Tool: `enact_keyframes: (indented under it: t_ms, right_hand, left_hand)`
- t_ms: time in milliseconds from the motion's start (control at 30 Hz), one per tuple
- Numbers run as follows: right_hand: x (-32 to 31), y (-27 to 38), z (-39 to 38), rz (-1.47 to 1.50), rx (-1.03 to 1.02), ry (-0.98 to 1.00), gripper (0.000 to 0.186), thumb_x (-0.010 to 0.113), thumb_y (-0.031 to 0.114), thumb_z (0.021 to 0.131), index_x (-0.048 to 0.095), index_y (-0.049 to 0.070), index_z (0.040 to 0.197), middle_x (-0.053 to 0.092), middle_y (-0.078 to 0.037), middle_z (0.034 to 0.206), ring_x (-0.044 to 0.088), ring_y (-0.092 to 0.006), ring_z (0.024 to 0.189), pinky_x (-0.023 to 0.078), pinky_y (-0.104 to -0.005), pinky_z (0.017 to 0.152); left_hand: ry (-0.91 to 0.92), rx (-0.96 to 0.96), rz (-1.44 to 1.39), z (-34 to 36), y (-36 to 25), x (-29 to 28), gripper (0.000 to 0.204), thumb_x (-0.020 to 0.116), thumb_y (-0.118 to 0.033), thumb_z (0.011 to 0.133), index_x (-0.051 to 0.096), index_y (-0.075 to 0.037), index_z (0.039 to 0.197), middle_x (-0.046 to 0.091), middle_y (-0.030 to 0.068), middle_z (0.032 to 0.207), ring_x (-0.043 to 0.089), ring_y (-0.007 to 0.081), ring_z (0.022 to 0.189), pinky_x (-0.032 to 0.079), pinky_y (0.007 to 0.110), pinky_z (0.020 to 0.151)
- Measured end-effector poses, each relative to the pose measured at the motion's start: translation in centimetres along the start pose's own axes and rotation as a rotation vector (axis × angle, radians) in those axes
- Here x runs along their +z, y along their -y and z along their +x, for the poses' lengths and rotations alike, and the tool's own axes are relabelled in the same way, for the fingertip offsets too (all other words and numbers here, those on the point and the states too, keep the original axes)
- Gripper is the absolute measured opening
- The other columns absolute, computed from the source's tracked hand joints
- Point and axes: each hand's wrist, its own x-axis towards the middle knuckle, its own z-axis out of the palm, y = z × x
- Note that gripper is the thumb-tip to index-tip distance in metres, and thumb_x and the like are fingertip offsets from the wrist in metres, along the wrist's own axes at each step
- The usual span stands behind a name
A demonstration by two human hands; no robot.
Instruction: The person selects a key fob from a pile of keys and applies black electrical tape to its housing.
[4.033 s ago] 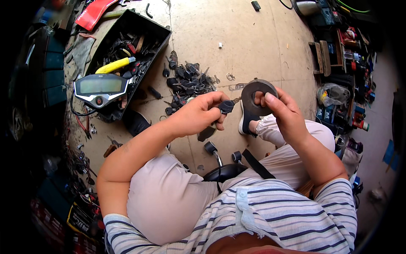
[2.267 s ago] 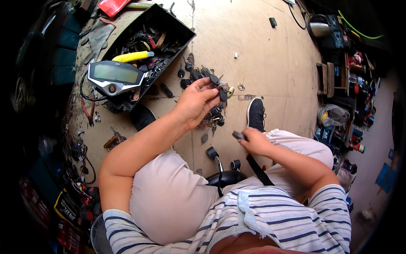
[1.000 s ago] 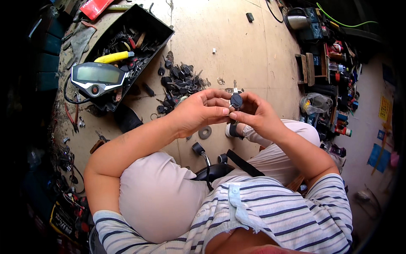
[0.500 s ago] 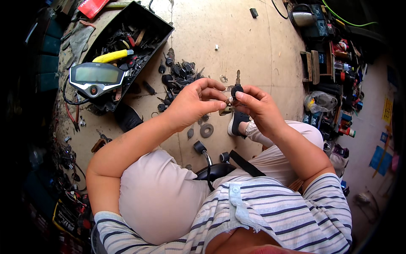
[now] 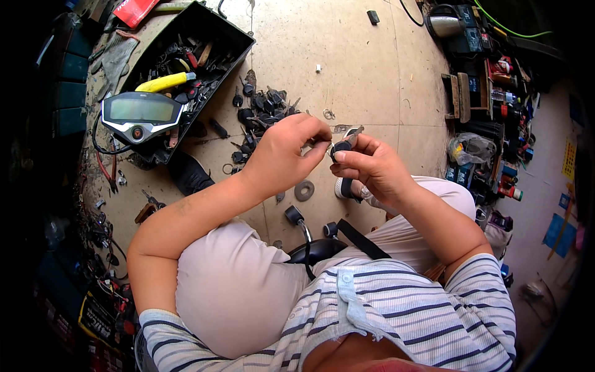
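Observation:
My right hand (image 5: pixel 379 168) pinches a black-headed key (image 5: pixel 340 148) between thumb and fingers, its metal blade tilted up to the right. Fingertips of my left hand (image 5: pixel 280 152) close on something thin right beside the key's head; the fingers mostly hide it. Both hands are held above the floor in front of my knees, almost touching. Beyond my left hand lies a loose pile of black-headed keys (image 5: pixel 268 102). A small metal ring (image 5: pixel 328 114) rests on the floor past the fingertips, and a round flat washer (image 5: pixel 304 191) lies below them.
At the left stands a black box (image 5: pixel 238 51) full of keys and small parts. A vehicle instrument display (image 5: pixel 139 111) and a yellow grip (image 5: pixel 165 82) rest on it. Pliers (image 5: pixel 106 173) lie nearby. Boxes, a kettle (image 5: pixel 445 26) and a plastic bag (image 5: pixel 471 150) line the right side.
The key in my right hand has tipped from upright to slanting right, with its head now toward my left fingers. The left fingertips have closed in beside it.

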Motion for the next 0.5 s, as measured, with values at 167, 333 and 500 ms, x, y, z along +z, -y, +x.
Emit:
enact_keyframes:
  t_ms: [167, 333, 500]
  right_hand:
    - [0.47, 0.15, -0.1, -0.002, 0.05, 0.009, 0.019, 0.068, 0.013, 0.084, 0.056, 0.0, 0.091, 0.061, -0.008, 0.088, 0.064, -0.0153, 0.081, 0.053, -0.0281, 0.076]
    - [0.45, 0.01, -0.01, -0.009, 0.074, 0.011, 0.02, 0.068, 0.015, 0.085, 0.056, 0.001, 0.091, 0.062, -0.007, 0.087, 0.064, -0.0149, 0.079, 0.054, -0.0278, 0.075]
    - [0.5, 0.01, -0.02, 0.0, 0.079, 0.002, 0.02, 0.068, 0.016, 0.085, 0.056, 0.001, 0.09, 0.062, -0.007, 0.086, 0.064, -0.0148, 0.078, 0.054, -0.0274, 0.075]
  left_hand:
    - [0.006, 0.168, 0.115, -0.03, 0.34, -0.23, 0.015, 0.068, 0.0, 0.072, 0.06, -0.004, 0.084, 0.059, 0.0098, 0.078, 0.059, 0.0264, 0.07, 0.048, 0.033, 0.061]
    - [0.011, 0.177, 0.138, -0.24, 0.57, -0.14, 0.016, 0.068, 0.001, 0.071, 0.06, -0.004, 0.084, 0.059, 0.0094, 0.077, 0.06, 0.0259, 0.069, 0.048, 0.033, 0.06]
    - [0.035, 0.191, 0.151, -0.23, 0.66, -0.26, 0.013, 0.067, -0.003, 0.072, 0.058, -0.003, 0.082, 0.057, 0.0101, 0.076, 0.059, 0.028, 0.07, 0.049, 0.035, 0.062]
